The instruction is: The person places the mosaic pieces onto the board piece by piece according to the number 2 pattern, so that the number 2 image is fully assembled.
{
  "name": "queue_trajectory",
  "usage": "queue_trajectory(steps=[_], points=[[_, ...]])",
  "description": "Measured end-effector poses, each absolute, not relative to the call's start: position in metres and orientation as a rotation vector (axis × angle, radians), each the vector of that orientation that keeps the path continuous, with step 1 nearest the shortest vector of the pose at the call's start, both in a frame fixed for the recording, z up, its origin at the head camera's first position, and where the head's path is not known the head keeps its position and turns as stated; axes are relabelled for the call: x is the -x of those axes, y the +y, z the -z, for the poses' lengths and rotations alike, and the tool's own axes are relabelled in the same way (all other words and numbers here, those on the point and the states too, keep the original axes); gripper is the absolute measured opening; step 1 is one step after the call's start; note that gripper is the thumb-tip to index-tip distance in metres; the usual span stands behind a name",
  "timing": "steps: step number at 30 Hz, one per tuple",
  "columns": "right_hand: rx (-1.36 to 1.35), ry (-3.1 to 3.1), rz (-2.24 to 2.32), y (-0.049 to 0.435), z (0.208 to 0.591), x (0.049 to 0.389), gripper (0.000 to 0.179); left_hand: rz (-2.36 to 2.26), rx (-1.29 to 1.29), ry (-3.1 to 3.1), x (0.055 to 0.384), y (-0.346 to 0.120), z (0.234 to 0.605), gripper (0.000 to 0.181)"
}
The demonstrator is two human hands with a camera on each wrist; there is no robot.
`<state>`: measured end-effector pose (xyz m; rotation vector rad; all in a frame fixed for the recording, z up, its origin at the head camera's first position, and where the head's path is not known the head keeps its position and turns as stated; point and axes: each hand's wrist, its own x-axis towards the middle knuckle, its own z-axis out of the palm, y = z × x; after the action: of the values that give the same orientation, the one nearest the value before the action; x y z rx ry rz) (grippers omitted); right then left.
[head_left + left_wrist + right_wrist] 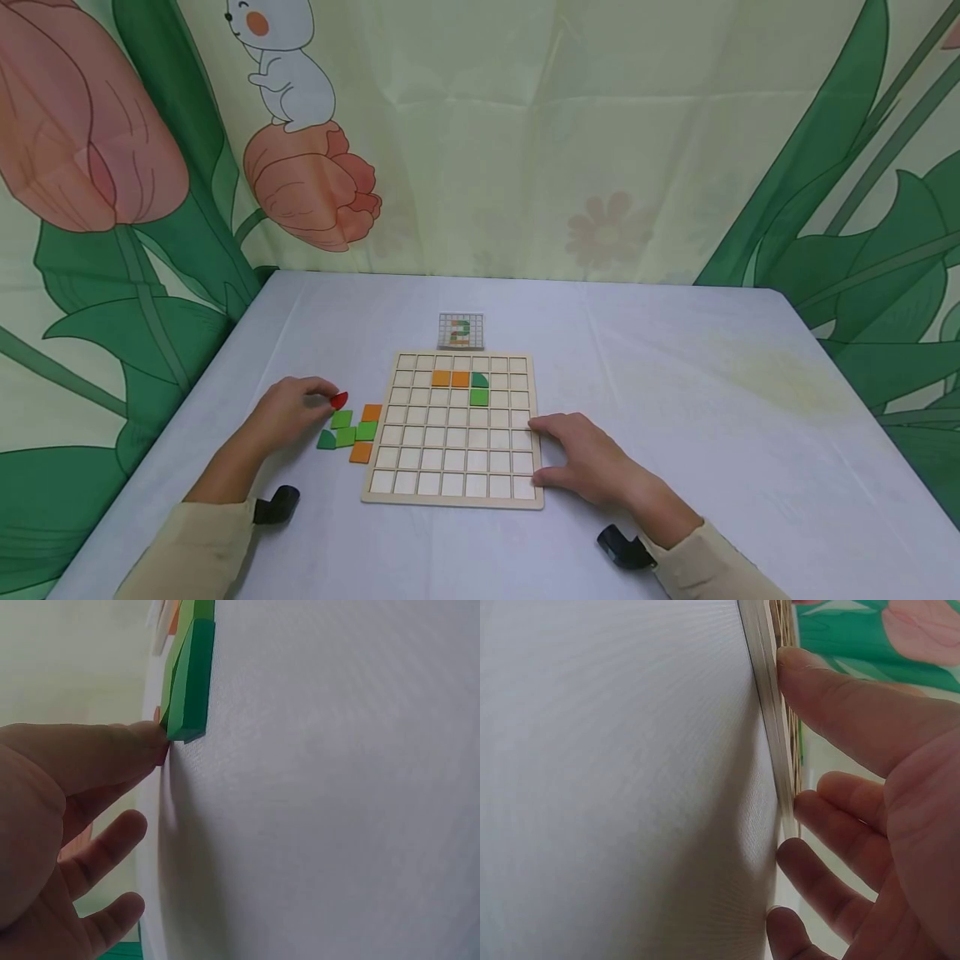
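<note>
The left hand [291, 410] pinches a red piece [340, 401], small with a curved edge, just beyond the green tiles [345, 437] left of the board [453, 502]. Well apart from it, the right hand [588, 458], fingers extended, touches the pale, gridded board's right edge. A card [461, 331] shows a blocky 2.

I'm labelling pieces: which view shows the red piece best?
The head view: the red piece is largely uncovered, pinched by the left hand. The left wrist view shows only reddish slivers past that hand; the right wrist view, none.
</note>
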<state>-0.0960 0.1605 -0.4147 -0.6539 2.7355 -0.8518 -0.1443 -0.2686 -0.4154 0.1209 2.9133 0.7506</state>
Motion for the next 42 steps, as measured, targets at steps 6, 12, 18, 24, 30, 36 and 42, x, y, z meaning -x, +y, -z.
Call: queue_trajectory(steps=[6,12,18,24,30,36,42], points=[[0.678,2.74,0.854,0.162,0.415,0.096,0.064,-0.776,-0.108,2.909,0.148,-0.266,0.417,0.025],[0.683,2.739,0.858,0.163,0.415,0.097,0.063,-0.79,-0.089,2.893,0.149,-0.265,0.416,0.026],[0.683,2.742,0.855,0.163,0.415,0.096,0.063,-0.784,-0.099,2.908,0.149,-0.264,0.415,0.028],[0.678,2.738,0.858,0.162,0.415,0.096,0.064,-0.754,-0.098,2.921,0.151,-0.263,0.416,0.028],[0.667,2.735,0.864,0.161,0.416,0.096,0.064,-0.679,-0.071,2.928,0.153,-0.26,0.413,0.027],[0.649,2.733,0.866,0.161,0.415,0.094,0.065,-0.722,-0.04,2.902,0.152,-0.247,0.405,0.031],[0.668,2.738,0.857,0.161,0.414,0.095,0.065,-0.752,-0.117,2.911,0.15,-0.23,0.396,0.03]])
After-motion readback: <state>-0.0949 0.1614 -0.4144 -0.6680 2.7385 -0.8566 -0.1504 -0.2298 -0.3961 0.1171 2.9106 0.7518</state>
